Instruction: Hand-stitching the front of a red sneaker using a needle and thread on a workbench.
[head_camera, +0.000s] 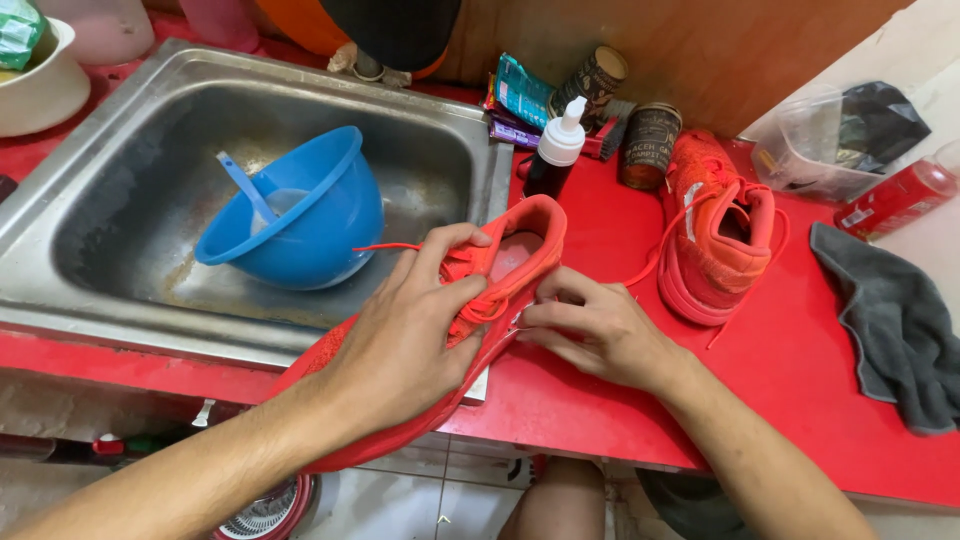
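A red sneaker (520, 245) lies across the front edge of the sink and red counter, heel pointing away from me. My left hand (405, 335) rests over its upper, fingers curled on the tongue and the red laces (475, 305). My right hand (590, 330) pinches the shoe's side by the lace eyelets. The toe is hidden under my left hand and forearm. A second red sneaker (715, 240) stands apart on the counter to the right, its laces loose.
A steel sink (120, 200) holds a tilted blue bowl (300, 215) with a blue spoon. A white-capped dark bottle (552, 155), two cans (650, 145), a brush and packets stand behind. A grey cloth (895, 325), a red can (895, 200) and a plastic tub (830, 140) lie right.
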